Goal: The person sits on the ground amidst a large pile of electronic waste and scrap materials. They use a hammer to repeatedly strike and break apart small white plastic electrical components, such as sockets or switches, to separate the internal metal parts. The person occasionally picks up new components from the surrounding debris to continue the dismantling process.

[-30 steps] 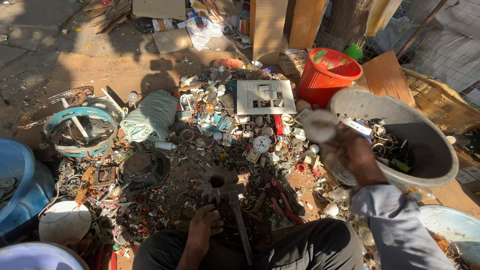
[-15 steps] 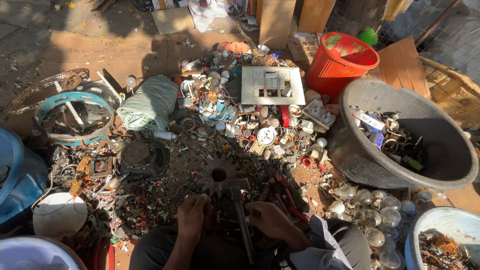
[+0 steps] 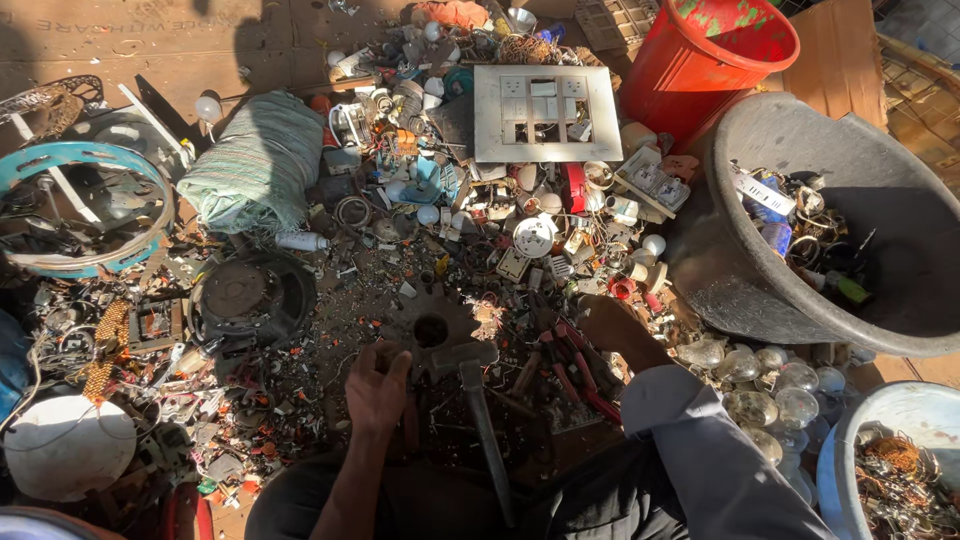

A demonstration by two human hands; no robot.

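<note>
Item: scrap-sorting station on bare ground, seen from the worker's head. Left hand (image 3: pixel 378 388): rests palm-down on the litter just left of the hammer (image 3: pixel 478 400), fingers loosely curled over something small; whether the grip has closed on it cannot be told, since the palm hides it. Right hand (image 3: pixel 612 325): reaches forward into the pile beside the red pliers (image 3: pixel 575 360), fingers turned down and in shadow, so its grip and anything in it cannot be made out. Work surface: a rusty gear (image 3: pixel 432 322) with a round centre hole lies flat on the ground between the two hands, the hammer head touching its near edge, the handle running back toward the person's lap. Surroundings: grey tub (image 3: pixel 800 300) of sorted parts to the right, red bucket (image 3: pixel 700 60) behind it, white switch plate (image 3: pixel 545 112) beyond the gear, a row of bulbs (image 3: pixel 760 375) just right of the right sleeve, a speaker (image 3: pixel 240 295) to the left. Handling note, as judgement: small pieces are best seated squarely on the gear's flat face, clear of the hole, and pinched from the side with fingertips kept off the striking spot; broken glass and sharp wire lie all around, so each pick should be made by sight, not by feel.
</note>
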